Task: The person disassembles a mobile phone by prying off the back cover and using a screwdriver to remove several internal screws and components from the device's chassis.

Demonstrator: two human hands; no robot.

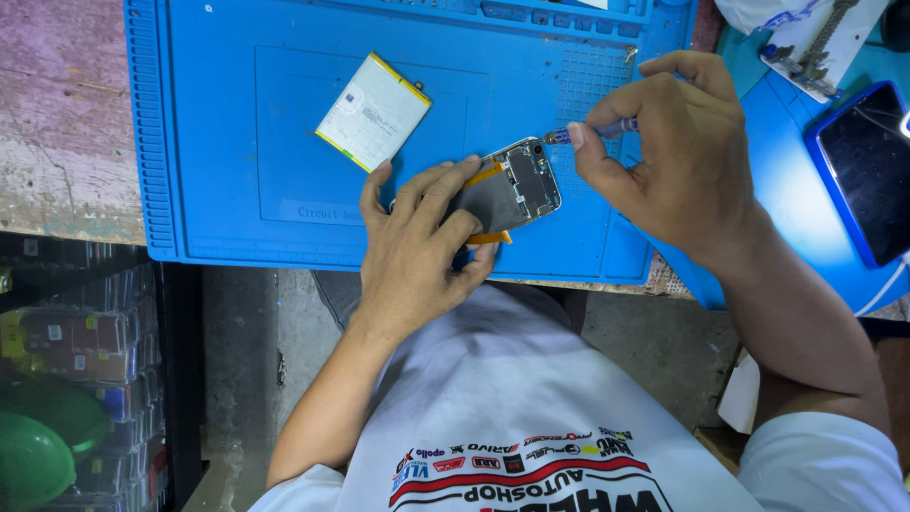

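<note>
A blue mat [227, 142] covers the worn bench, and I work at its near edge. My left hand [417, 251] lies over the opened phone [512, 190], fingers pressing it flat to the mat, an orange strip showing under it. My right hand [678, 156], at three o'clock from the phone, pinches a screwdriver [592, 131] whose tip meets the phone's top corner. A battery [373, 112] lies at eleven o'clock, apart. Another phone [867, 171] rests far right.
</note>
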